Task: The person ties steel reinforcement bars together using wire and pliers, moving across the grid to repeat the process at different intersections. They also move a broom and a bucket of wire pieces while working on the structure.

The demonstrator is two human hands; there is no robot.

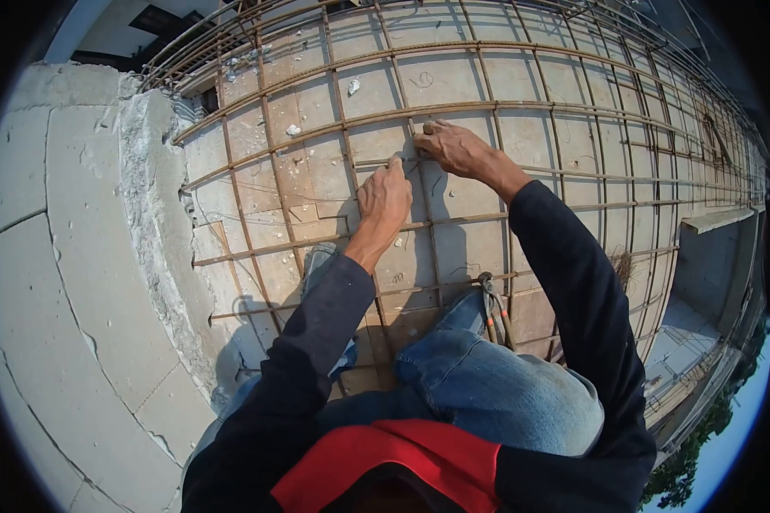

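My left hand is closed, its thumb and fingers pressed together at a thin rebar of the grid. Just to its right, my right hand is closed with bent fingers by a rebar crossing. The fingers hide whatever they pinch. Both hands are over the rebar mat, a grid of rusty bars above board panels. Pincers with orange-marked handles lean on a bar beside my knee, touched by neither hand.
A rough-edged concrete ledge borders the mat on the left, with grey slabs beyond. Concrete crumbs and loose wire bits lie on the boards. Denser bars run along the far and right sides. An opening drops away at right.
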